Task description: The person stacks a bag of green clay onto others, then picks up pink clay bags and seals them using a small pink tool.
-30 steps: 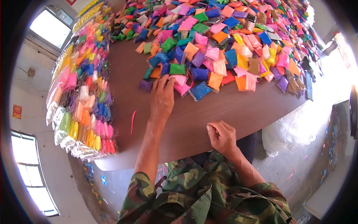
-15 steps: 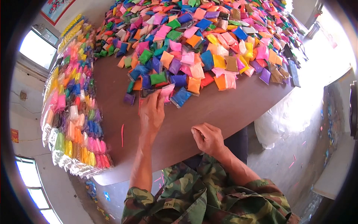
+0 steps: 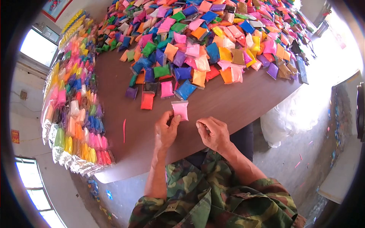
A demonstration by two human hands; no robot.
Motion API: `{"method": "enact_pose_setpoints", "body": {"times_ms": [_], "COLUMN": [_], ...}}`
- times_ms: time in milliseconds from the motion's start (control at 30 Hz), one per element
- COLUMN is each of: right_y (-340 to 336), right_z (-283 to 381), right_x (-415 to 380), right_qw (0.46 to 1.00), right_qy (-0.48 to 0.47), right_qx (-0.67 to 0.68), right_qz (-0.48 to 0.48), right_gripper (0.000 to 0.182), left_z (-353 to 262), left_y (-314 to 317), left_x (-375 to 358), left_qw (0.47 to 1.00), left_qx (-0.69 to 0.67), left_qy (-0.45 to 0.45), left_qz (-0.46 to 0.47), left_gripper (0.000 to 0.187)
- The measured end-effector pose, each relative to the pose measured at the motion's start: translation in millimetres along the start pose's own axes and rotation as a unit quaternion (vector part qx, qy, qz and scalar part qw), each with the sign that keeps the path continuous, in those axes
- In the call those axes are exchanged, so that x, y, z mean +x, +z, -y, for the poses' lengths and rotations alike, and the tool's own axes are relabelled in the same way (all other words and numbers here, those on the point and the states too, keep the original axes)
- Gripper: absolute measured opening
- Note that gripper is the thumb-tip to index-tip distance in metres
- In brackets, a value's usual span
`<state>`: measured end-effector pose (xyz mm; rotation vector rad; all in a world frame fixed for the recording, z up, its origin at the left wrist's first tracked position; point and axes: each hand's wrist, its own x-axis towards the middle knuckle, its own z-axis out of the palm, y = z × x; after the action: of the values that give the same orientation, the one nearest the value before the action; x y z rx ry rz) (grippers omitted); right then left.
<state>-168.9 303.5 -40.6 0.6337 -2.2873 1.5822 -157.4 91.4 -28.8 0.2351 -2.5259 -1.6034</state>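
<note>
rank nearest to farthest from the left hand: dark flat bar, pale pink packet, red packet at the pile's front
1. Pale pink packet: held in the left hand
2. Red packet: ahead, slightly left
3. Dark flat bar: far right

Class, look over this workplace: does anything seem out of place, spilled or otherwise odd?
Yes. A thin pink strip lies by itself on the table, apart from the colorful packets. More pink strips and blue scraps litter the floor, looking like dropped waste. I see no clear damage.

Pale pink packet now off the pile.
</note>
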Motion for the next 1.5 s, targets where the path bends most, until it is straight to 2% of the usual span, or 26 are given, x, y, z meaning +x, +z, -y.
{"method": "enact_pose_setpoints", "body": {"times_ms": [67, 167, 233, 267, 400, 533, 733, 833, 1033, 1133, 1200, 1300, 1400, 1500], "right_y": [-0.6, -3.5, -4.3, -4.2, -3.2, -8.9, -8.4, -11.7, -7.5, -8.0, -12.8, -16.9, -17.8, -16.4], "right_z": [1.7, 11.0, 9.7, 7.1, -14.1, -10.8, -5.5, -3.5, -6.2, -11.1, -3.8, 0.2, -1.1, 0.6], "right_x": [0.9, 7.8, 8.2, 7.8, 2.5, 4.7, 7.5, 9.7, 7.4, 5.7, 7.5, 8.8, 8.5, 10.0], "right_qw": [0.999, 0.991, 0.98, 0.978, 0.974, 0.96, 0.936, 0.957, 0.956, 0.962, 0.956, 0.952, 0.953, 0.96], "right_qy": [0.027, 0.109, 0.162, 0.162, 0.155, 0.182, 0.204, 0.18, 0.194, 0.196, 0.194, 0.193, 0.192, 0.179], "right_qx": [0.015, 0.066, 0.115, 0.132, 0.165, 0.206, 0.285, 0.218, 0.219, 0.186, 0.21, 0.221, 0.213, 0.195], "right_qz": [-0.013, -0.026, -0.01, -0.006, 0.015, 0.047, 0.024, 0.061, 0.034, 0.051, 0.07, 0.09, 0.098, 0.088], "right_gripper": [0.019, 0.03, 0.036, 0.036, 0.037, 0.039, 0.041, 0.042, 0.036, 0.033, 0.033, 0.031, 0.03, 0.028], "left_z": [0.4, -0.8, 0.3, 0.1, -25.6, -26.4, -21.9, -26.4, -19.5, -20.3, -20.7, -20.1, -19.5, -21.4], "left_y": [0.4, 5.0, 17.5, 24.1, 29.5, 31.3, 45.3, 44.7, 43.8, 42.8, 43.6, 41.5, 44.0, 44.0], "left_x": [-0.6, -9.3, -18.5, -21.6, -26.6, -26.8, -31.3, -31.7, -28.5, -27.4, -28.6, -23.9, -24.8, -28.0], "left_qw": [1.0, 0.999, 0.995, 0.992, 0.998, 0.998, 0.997, 0.998, 0.993, 0.99, 0.986, 0.995, 0.995, 0.995], "left_qx": [0.005, -0.015, -0.081, -0.114, -0.038, -0.035, -0.068, -0.064, -0.107, -0.135, -0.163, -0.097, -0.098, -0.102], "left_qy": [0.006, -0.041, -0.046, -0.048, -0.005, 0.002, 0.03, 0.023, 0.027, 0.015, 0.015, -0.009, 0.018, -0.004], "left_qz": [0.004, 0.027, 0.03, 0.031, 0.044, 0.043, 0.022, 0.017, 0.035, 0.043, 0.034, 0.033, 0.016, -0.001], "left_gripper": [0.03, 0.029, 0.028, 0.027, 0.027, 0.026, 0.024, 0.024, 0.028, 0.03, 0.029, 0.027, 0.025, 0.026]}}
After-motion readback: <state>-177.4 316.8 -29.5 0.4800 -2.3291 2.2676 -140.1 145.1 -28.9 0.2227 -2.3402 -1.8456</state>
